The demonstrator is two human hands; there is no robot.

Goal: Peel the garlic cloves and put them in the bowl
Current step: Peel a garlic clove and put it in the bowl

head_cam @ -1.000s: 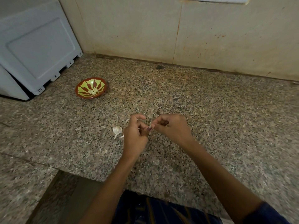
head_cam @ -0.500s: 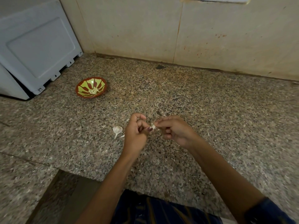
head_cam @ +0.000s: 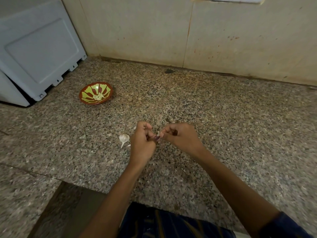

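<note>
My left hand and my right hand meet over the middle of the granite counter, both pinching one small garlic clove with purplish skin between the fingertips. Most of the clove is hidden by the fingers. Just left of my left hand a garlic bulb with its stem lies on the counter, with a loose pale piece beside it. The red and green patterned bowl stands at the back left and holds a few peeled cloves.
A grey-white appliance stands at the far left, close behind the bowl. A tiled wall closes the back of the counter. The counter's front edge steps down at the lower left.
My right hand drew slightly away from the left half a second ago, then came back against it. The clove stays pinched between both hands; bulb and bowl have not moved.
</note>
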